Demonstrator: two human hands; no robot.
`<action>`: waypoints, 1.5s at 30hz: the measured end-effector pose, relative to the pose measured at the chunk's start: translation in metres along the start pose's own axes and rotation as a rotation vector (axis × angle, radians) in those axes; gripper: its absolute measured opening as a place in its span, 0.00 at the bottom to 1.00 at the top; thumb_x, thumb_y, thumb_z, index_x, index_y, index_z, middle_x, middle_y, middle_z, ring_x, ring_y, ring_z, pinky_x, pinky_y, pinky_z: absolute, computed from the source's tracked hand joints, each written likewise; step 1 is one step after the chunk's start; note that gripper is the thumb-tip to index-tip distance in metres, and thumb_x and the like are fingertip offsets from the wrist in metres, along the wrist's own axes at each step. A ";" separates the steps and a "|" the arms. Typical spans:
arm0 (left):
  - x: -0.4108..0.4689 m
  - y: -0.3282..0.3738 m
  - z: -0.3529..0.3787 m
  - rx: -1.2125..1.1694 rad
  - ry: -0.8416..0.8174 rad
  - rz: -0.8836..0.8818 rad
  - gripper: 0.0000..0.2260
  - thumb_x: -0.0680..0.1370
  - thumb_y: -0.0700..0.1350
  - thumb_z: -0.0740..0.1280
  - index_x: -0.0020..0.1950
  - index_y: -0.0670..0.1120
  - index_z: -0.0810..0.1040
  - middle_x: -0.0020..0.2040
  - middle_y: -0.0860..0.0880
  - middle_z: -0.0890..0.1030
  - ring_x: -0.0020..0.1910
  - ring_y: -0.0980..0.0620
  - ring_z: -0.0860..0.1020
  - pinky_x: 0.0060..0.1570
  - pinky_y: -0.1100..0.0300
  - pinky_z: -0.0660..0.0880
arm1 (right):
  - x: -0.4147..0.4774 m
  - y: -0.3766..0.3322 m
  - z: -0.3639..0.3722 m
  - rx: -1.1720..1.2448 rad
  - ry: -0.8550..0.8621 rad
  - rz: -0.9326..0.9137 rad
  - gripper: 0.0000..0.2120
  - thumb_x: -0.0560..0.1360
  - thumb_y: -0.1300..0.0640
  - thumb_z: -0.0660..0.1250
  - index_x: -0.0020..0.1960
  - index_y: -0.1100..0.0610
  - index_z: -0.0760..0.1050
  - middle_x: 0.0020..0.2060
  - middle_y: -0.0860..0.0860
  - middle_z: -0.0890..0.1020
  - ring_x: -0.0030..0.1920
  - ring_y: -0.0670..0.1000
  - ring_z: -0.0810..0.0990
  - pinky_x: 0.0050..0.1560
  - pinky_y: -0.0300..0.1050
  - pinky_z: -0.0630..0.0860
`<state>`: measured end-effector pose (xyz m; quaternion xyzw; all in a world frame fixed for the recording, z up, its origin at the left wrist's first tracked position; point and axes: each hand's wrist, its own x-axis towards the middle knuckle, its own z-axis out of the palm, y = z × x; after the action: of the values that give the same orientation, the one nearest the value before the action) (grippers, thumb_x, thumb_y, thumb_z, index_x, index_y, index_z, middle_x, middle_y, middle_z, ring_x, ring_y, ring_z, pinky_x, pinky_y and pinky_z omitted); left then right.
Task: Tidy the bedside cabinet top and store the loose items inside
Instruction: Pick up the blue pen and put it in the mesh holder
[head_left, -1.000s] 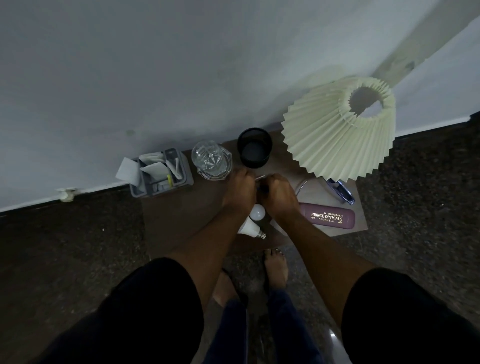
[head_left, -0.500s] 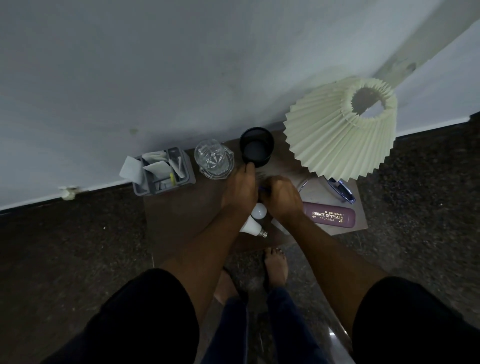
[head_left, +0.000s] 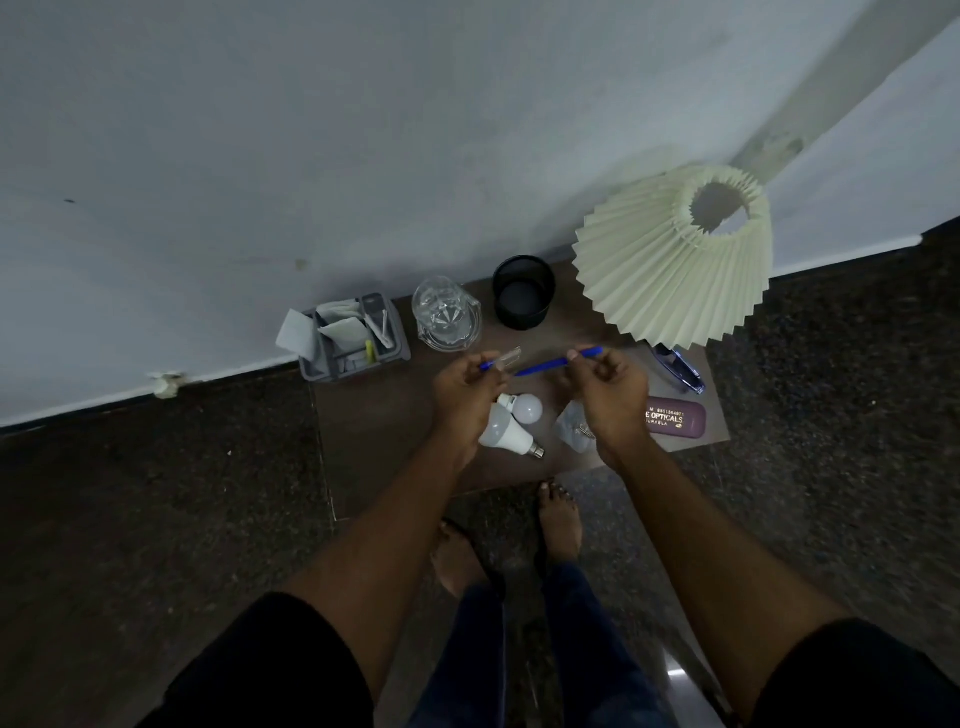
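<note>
Right hand (head_left: 608, 395) pinches a slim blue pen (head_left: 545, 366) above the cabinet top (head_left: 384, 441), near its back edge; left hand (head_left: 465, 392) pinches a clear-capped piece (head_left: 506, 358) (cap or second pen, unclear); probably light, stiff, slick; best gripped mid-barrel.

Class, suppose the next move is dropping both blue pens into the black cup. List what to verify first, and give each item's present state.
1. Right hand grips the blue pen: ok.
2. Left hand grips the clear-capped pen: ok.
3. Black cup upright, mouth open: ok.
4. Way to the cup free of the lampshade and glass jug: ok.
5. Cup has room inside: cannot tell.
</note>
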<state>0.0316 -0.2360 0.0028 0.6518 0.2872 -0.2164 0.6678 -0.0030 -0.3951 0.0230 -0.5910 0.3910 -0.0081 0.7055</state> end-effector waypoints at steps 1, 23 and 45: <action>-0.001 -0.002 -0.003 -0.017 -0.013 -0.008 0.07 0.79 0.33 0.69 0.57 0.38 0.80 0.47 0.44 0.84 0.43 0.53 0.83 0.51 0.56 0.82 | -0.002 -0.001 -0.001 0.069 0.028 0.027 0.10 0.79 0.67 0.68 0.57 0.72 0.78 0.44 0.62 0.83 0.38 0.49 0.83 0.46 0.41 0.82; -0.005 -0.002 -0.023 0.164 -0.172 0.027 0.10 0.80 0.34 0.67 0.62 0.36 0.79 0.46 0.46 0.83 0.41 0.54 0.82 0.48 0.61 0.82 | -0.015 0.003 -0.008 0.234 0.130 0.115 0.02 0.80 0.65 0.68 0.50 0.61 0.79 0.36 0.52 0.83 0.38 0.48 0.85 0.51 0.43 0.84; -0.005 0.017 -0.005 0.129 -0.137 0.103 0.19 0.78 0.30 0.68 0.69 0.39 0.77 0.52 0.42 0.81 0.47 0.49 0.82 0.44 0.62 0.83 | -0.014 -0.008 0.004 -0.459 -0.479 0.106 0.13 0.82 0.68 0.60 0.61 0.62 0.80 0.45 0.54 0.83 0.32 0.42 0.81 0.33 0.33 0.77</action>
<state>0.0392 -0.2304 0.0187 0.6910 0.1926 -0.2440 0.6526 -0.0067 -0.3882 0.0373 -0.6984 0.2360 0.2560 0.6253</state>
